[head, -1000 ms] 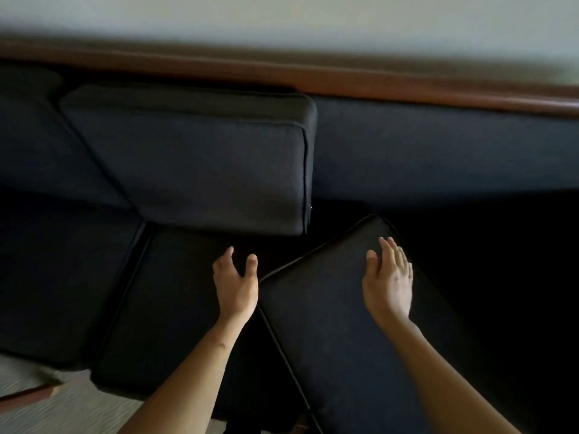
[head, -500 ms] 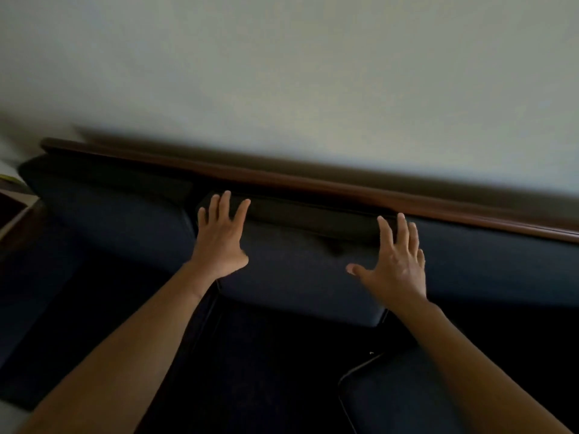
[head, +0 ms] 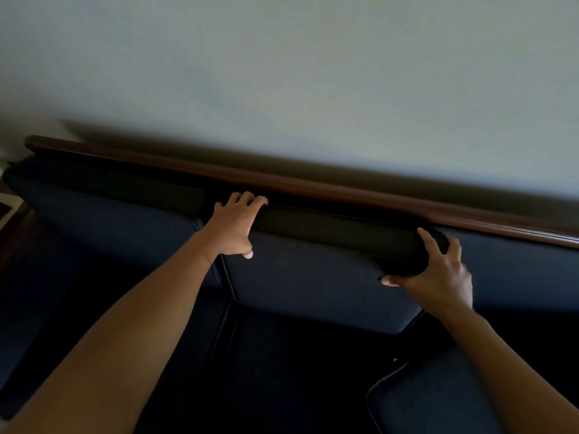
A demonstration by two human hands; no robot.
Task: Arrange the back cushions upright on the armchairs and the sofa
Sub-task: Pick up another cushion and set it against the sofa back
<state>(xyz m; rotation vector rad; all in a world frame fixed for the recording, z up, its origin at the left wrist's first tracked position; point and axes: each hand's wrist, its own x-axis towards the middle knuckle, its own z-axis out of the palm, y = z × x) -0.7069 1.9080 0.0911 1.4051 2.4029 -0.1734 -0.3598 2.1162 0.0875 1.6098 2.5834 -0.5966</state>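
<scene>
A dark navy back cushion [head: 313, 277] stands against the sofa's back, tilted slightly with its right end lower. My left hand [head: 235, 227] grips its top left corner, fingers curled over the top edge. My right hand [head: 438, 270] holds its top right corner, thumb on the front face and fingers over the top. Another back cushion [head: 109, 220] leans upright to the left. A loose dark cushion [head: 432, 399] lies flat on the seat at the lower right.
The sofa's brown wooden back rail [head: 344, 189] runs along a pale wall [head: 282, 73]. Dark seat cushions [head: 266, 371] lie below my arms. A bit of a side table shows at the far left edge [head: 9, 211].
My head has lifted from the seat toward the wall. Both hands rose from above the flat cushion, reached the middle back cushion and closed on its top corners.
</scene>
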